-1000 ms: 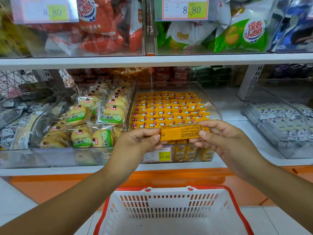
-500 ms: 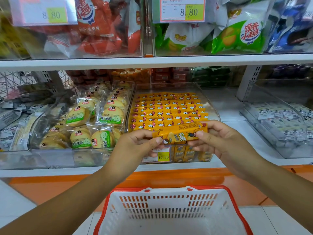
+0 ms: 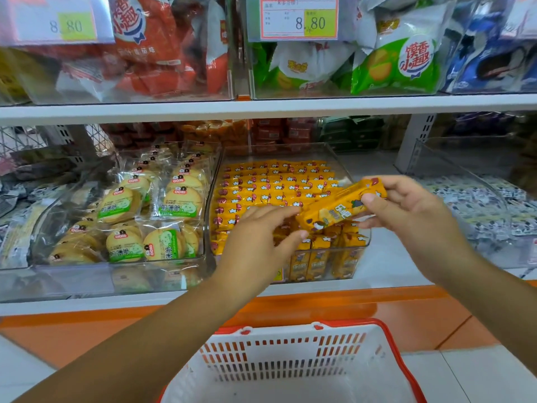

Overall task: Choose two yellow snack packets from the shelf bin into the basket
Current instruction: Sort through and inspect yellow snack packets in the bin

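Packet (image 3: 343, 206), yellow and long, is in the air above the front part of the bin (image 3: 366, 242), tilted, with its right end higher. The right hand (image 3: 406, 216) pinches this higher end between thumb and curled fingers. The left hand (image 3: 261, 237) is relaxed with fingers almost straight and holds nothing; its fingertips are just beside the lower end of the packet, and I cannot tell if they touch it. The bin stands on the shelf (image 3: 386, 266) and is full of the same yellow packets in tight rows. The basket (image 3: 392, 341) is below, nearer to the person, and in the part which shows I see no packet, so I judge that both packets are not yet delivered. What can go wrong: the packet is gripped at one end only and the wrapper looks smooth, so it may slip out of the pinch. It is now over the bin and not over the basket, so a release too early would put it back on the rows or on the shelf edge. If the left hand goes into the bin for a second packet, the tight rows may give two packets together, or push neighbours out of line. The bin at the left has also yellowish round biscuits, and a quick reach could take the wrong product
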The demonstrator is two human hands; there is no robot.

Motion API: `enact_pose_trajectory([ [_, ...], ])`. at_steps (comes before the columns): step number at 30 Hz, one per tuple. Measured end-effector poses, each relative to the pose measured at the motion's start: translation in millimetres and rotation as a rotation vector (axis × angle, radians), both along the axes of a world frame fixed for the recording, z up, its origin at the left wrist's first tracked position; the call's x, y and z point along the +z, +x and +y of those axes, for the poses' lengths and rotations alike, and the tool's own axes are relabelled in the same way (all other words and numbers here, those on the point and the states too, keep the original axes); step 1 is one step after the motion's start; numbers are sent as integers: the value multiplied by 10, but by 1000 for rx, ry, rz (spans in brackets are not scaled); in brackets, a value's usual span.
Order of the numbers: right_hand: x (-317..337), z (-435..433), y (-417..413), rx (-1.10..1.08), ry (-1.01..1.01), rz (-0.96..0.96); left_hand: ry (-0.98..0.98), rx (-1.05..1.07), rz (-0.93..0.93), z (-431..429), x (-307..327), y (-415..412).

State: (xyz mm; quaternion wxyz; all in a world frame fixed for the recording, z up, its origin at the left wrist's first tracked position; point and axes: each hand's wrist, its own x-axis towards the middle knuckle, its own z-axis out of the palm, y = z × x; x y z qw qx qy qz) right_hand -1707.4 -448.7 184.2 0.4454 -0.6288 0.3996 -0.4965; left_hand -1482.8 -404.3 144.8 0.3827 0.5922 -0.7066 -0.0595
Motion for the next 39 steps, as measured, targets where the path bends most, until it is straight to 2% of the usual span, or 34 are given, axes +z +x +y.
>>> enact_pose_trajectory([
  [2, 50, -44, -121, -68, -97, 135, -6, -7, -165, -97, 35, -160],
  [4, 76, -59, -200, -77, -143, 232, 67, -19, -228, -184, 35, -267],
  [6, 74, -61, -227, -44, -172, 342, 124, -40, -206, -244, 3, -294],
  [10, 60, -92, -198, -10, -216, 526, 119, -53, -123, -273, -70, -241],
  [17, -173, -196, 13, 163, -399, 1009, 97, -60, -91, -272, -97, -222],
  [24, -188, -237, 54, 203, -458, 1263, 86, -58, -125, -266, -114, -232],
  [26, -159, -229, 33, 197, -452, 1249, 62, -48, -149, -259, -111, -256],
  [30, -47, -240, -142, 17, -560, 1088, 37, -75, -187, -276, -77, -390],
  [35, -127, -224, -144, -8, -561, 1213, 59, -83, -236, -329, -99, -482],
  [39, -169, -233, -90, -22, -554, 1260, 55, -80, -182, -349, -118, -487],
])
